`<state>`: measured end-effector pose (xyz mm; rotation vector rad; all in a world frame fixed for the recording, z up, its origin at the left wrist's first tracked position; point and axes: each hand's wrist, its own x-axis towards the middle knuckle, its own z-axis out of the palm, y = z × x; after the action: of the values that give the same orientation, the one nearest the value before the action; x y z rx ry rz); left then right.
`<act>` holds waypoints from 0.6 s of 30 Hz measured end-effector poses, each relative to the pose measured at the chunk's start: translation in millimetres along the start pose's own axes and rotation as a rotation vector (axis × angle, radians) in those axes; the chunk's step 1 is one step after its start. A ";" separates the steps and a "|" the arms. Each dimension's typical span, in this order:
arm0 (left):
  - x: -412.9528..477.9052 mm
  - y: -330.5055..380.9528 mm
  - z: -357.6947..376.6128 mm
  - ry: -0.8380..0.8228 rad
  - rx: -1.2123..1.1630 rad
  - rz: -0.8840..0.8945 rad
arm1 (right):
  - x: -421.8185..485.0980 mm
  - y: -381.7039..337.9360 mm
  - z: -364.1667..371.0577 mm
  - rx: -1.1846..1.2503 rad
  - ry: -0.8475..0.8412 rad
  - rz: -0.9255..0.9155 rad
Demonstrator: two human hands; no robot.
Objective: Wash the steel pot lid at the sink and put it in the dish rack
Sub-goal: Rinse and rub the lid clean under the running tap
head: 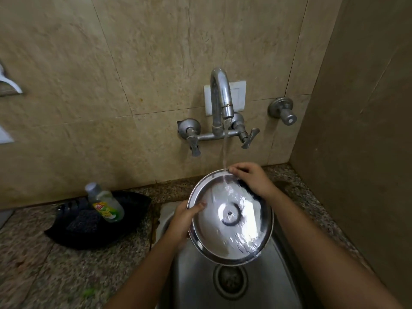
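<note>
The round steel pot lid (pixel 229 221) is held tilted over the steel sink (pixel 196 277), its inner face toward me. Water runs from the wall tap (pixel 221 101) onto the lid's upper part and sheets down across it. My left hand (pixel 184 219) grips the lid's left rim, thumb on the inner face. My right hand (pixel 249 177) holds the top right rim, fingers curled over the edge. No dish rack is in view.
A black tray (pixel 124 221) sits on the granite counter (pixel 44 264) to the left, holding a dish soap bottle (pixel 104 202) and a dark scrubber (pixel 83 221). The sink drain (pixel 230 281) lies below the lid. A second valve (pixel 283 111) juts from the wall at right.
</note>
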<state>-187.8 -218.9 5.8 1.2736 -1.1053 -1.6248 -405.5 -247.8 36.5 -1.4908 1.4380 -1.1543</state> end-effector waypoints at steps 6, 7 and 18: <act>11.0 19.5 6.8 -0.175 0.134 0.036 | 9.0 -23.7 25.2 -0.316 -0.302 -0.096; 10.7 20.5 8.0 -0.176 0.137 0.058 | 8.6 -22.3 21.9 -0.268 -0.291 -0.092; 11.7 18.7 25.0 -0.087 0.092 0.106 | 2.9 -27.1 22.6 -0.421 -0.259 -0.322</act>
<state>-213.4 -231.6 23.0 1.1915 -1.2924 -1.5780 -375.6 -250.0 55.4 -2.1423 1.3450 -0.8223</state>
